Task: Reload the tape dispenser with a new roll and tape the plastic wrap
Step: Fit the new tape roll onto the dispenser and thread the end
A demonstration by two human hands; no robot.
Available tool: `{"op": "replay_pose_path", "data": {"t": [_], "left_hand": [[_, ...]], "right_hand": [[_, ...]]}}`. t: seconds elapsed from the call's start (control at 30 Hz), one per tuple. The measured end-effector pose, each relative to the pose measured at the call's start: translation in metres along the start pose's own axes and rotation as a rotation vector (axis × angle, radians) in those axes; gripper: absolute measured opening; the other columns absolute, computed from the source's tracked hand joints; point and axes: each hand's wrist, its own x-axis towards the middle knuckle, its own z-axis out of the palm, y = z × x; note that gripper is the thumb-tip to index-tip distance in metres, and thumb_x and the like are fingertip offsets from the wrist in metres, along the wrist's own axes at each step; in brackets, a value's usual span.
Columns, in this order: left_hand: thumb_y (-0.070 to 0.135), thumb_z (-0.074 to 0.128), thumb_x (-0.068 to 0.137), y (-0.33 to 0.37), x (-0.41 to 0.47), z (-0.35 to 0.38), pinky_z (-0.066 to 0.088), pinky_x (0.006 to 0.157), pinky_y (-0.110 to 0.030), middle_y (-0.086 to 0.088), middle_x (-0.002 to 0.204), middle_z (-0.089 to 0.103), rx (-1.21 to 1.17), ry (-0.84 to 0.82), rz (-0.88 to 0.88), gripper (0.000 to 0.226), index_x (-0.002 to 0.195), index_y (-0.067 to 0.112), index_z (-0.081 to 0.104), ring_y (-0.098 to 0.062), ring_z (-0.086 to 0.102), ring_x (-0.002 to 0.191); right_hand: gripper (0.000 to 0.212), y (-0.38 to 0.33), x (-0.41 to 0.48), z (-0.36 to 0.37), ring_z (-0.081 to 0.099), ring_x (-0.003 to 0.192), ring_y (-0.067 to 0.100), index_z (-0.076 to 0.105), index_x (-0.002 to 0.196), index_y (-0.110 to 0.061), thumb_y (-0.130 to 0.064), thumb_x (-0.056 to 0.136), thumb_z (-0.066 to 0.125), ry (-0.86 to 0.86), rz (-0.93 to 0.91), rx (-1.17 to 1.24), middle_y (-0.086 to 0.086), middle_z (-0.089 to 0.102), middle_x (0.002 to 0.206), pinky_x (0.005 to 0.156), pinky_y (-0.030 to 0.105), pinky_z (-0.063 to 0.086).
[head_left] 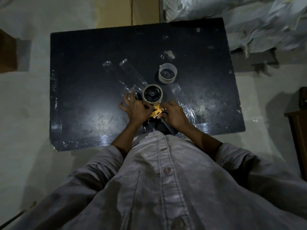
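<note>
Both hands – left hand (134, 108), right hand (174, 113) – fingers gripping yellow tape dispenser (153, 103) w/ roll loaded.

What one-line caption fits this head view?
Both hands, left hand and right hand, work the yellow tape dispenser over the black table.

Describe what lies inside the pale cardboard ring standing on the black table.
Inside the pale cardboard ring only bare dark tabletop with small glints shows. Its near wall hides part of the floor inside.

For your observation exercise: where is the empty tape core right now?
In the head view, the empty tape core stands on the dark table, right of centre, just beyond the tape dispenser and apart from it.
</note>
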Motion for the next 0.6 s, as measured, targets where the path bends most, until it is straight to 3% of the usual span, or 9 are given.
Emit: {"op": "replay_pose_path", "data": {"t": [0.07, 0.13, 0.27, 0.37, 0.5, 0.6], "left_hand": [[0.084, 0.078, 0.071, 0.007, 0.000, -0.005, 0.016, 0.123, -0.070, 0.004, 0.180, 0.024, 0.000, -0.049, -0.048, 0.046, 0.075, 0.039, 0.083, -0.037, 0.011, 0.167], [0.099, 0.068, 0.067, 0.014, 0.000, -0.010, 0.017, 0.124, -0.071, 0.001, 0.181, 0.023, 0.008, -0.078, -0.090, 0.065, 0.085, 0.039, 0.086, -0.037, 0.009, 0.166], [0.104, 0.056, 0.067, 0.021, -0.002, -0.008, 0.016, 0.124, -0.070, -0.001, 0.178, 0.027, 0.044, -0.055, -0.121, 0.088, 0.106, 0.031, 0.087, -0.037, 0.009, 0.164], [0.100, 0.061, 0.070, 0.022, -0.002, -0.006, 0.016, 0.124, -0.068, 0.001, 0.176, 0.032, 0.021, -0.023, -0.126, 0.078, 0.094, 0.030, 0.086, -0.037, 0.014, 0.164], [0.069, 0.080, 0.079, 0.011, -0.002, 0.004, 0.015, 0.120, -0.064, 0.003, 0.174, 0.040, -0.057, 0.047, -0.043, 0.039, 0.079, 0.030, 0.086, -0.039, 0.022, 0.162], [0.060, 0.085, 0.074, -0.006, 0.001, 0.009, 0.018, 0.119, -0.066, 0.006, 0.175, 0.036, -0.053, 0.089, 0.059, 0.024, 0.079, 0.037, 0.087, -0.038, 0.024, 0.161]], "right_hand": [[0.032, 0.001, -0.001, -0.001, 0.067, 0.089, 0.032, 0.073, 0.110, -0.029, -0.039, 0.083, 0.086, 0.001, -0.012, -0.003, 0.004, 0.060, 0.102, 0.075, 0.047, 0.060], [0.031, 0.000, -0.001, -0.001, 0.067, 0.089, 0.032, 0.072, 0.110, -0.030, -0.038, 0.083, 0.086, 0.002, -0.018, 0.001, 0.003, 0.060, 0.101, 0.075, 0.047, 0.061], [0.036, 0.001, 0.000, -0.001, 0.068, 0.089, 0.031, 0.072, 0.114, -0.032, -0.037, 0.083, 0.088, 0.004, -0.020, 0.010, 0.004, 0.060, 0.102, 0.076, 0.048, 0.061], [0.035, 0.002, -0.002, -0.002, 0.068, 0.092, 0.032, 0.071, 0.115, -0.027, -0.035, 0.085, 0.088, 0.011, -0.023, -0.002, 0.006, 0.058, 0.115, 0.075, 0.048, 0.062], [0.050, 0.004, -0.003, -0.002, 0.070, 0.101, 0.035, 0.066, 0.127, -0.030, -0.032, 0.085, 0.092, 0.034, -0.088, -0.039, 0.008, 0.038, 0.151, 0.070, 0.040, 0.063], [0.048, 0.005, -0.003, -0.002, 0.071, 0.097, 0.037, 0.066, 0.125, -0.028, -0.030, 0.085, 0.093, 0.037, -0.097, -0.045, 0.009, 0.035, 0.153, 0.068, 0.041, 0.064]]}}
